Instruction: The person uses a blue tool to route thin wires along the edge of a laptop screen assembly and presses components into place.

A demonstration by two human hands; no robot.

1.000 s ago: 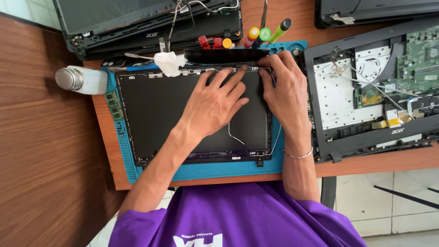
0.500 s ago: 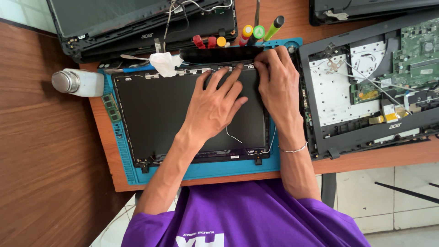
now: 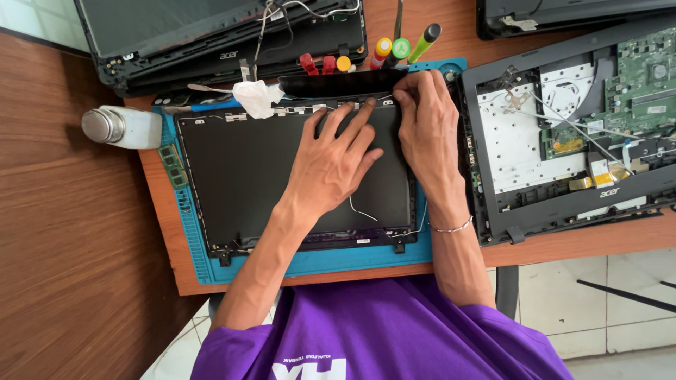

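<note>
I see a black laptop screen back cover [image 3: 246, 176] lying flat on a blue work mat [image 3: 317, 262], which sits on the wooden desk [image 3: 77, 232]. The cover is a dull, dark rectangle with small metal hinge brackets at its two near corners and a row of pale tabs and foil pieces along its far edge. A thin white cable [image 3: 362, 210] curls across its right part and runs down toward the near right corner.

My left hand [image 3: 334, 165] lies flat on the cover, fingers spread and pointing to the far edge, palm pressing down. My right hand [image 3: 422, 123] rests on the cover's far right corner, its fingertips bunched at the edge, where a black strip [image 3: 338, 84] lies along the far side. Whether they pinch something there I cannot tell. A thin bracelet [image 3: 451, 227] circles that wrist.

Just beyond the far edge, left of my hands, lies a crumpled white tissue [image 3: 255, 97]. Screwdrivers with red, yellow and green handles [image 3: 384, 51] stand beyond the strip. Left of the mat a small white bottle with a metal cap [image 3: 123, 127] lies on its side, and green memory sticks [image 3: 172, 165] rest on the mat's left border. To the right is an opened laptop base [image 3: 563, 141] with its green circuit board showing. On the far left lies another dismantled laptop [image 3: 211, 42].
</note>
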